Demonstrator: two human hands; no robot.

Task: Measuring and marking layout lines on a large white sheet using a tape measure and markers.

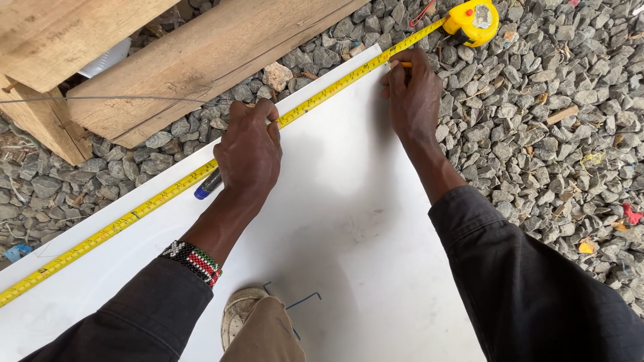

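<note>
Seen from above, looking down at two bare hands over a large white sheet [349,221] lying flat on grey gravel [550,114].

Stretched diagonally along the sheet's far edge, from lower left to upper right: a yellow tape measure blade [134,216], ending at its yellow case [473,21] resting on the stones just past the sheet's upper corner.

Left hand [248,154] near the middle of the blade, fingers [258,114] curled and pressed together, tips bearing down on the tape and pinning it against the sheet. Tucked under the same palm, a dark marker with a blue cap [206,187] poking out toward the left; exact grip on it hidden by the hand. Beaded wristband [192,259] in black, white, red and green on that wrist, above a dark sleeve.

Right hand [410,94] further up the blade, close to the case, fingers closed together and pinching a short orange pencil [404,65] whose tip meets the sheet right beside the tape. Dark sleeve on that forearm too.

Upper left, beyond the tape: rough wooden planks [201,57] lying on the gravel, well apart from both hands.

Bottom centre, resting on the sheet: a tan trouser knee and the toe of a worn shoe [238,315].
</note>
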